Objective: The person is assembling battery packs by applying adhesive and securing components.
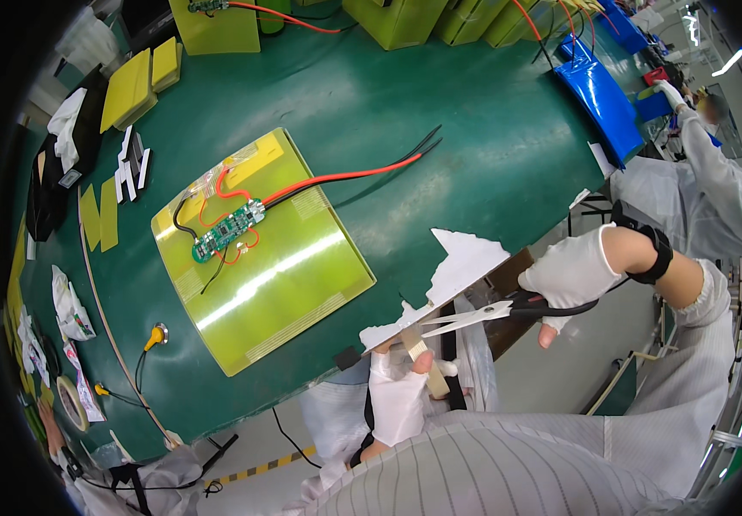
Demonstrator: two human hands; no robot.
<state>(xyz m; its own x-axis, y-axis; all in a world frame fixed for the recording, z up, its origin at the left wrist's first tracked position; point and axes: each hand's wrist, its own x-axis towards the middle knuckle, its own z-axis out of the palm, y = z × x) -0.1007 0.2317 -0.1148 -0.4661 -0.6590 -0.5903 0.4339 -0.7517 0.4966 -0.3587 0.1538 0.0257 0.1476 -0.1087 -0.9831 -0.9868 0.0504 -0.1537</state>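
Note:
My right hand [570, 273], in a white glove with a black wrist strap, grips black-handled scissors [474, 316] whose blades point left over the table's near edge. My left hand [398, 389], also gloved, pinches a strip of beige tape [418, 354] right at the blade tips. A torn white paper sheet [465, 262] lies on the table edge just behind the scissors. Further left a yellow-green wrapped battery pack [289, 275] rests on the green table [440, 129], with a small green circuit board [228, 230] and red and black wires [345, 176] on top.
Yellow insulating sheets [138, 82] and white strips [130, 159] lie at the far left. A tape roll [70, 402] sits near the left edge. More yellow-green packs [397, 19] and a blue pack [603, 99] stand at the back. Another person in white [715, 198] works at the right.

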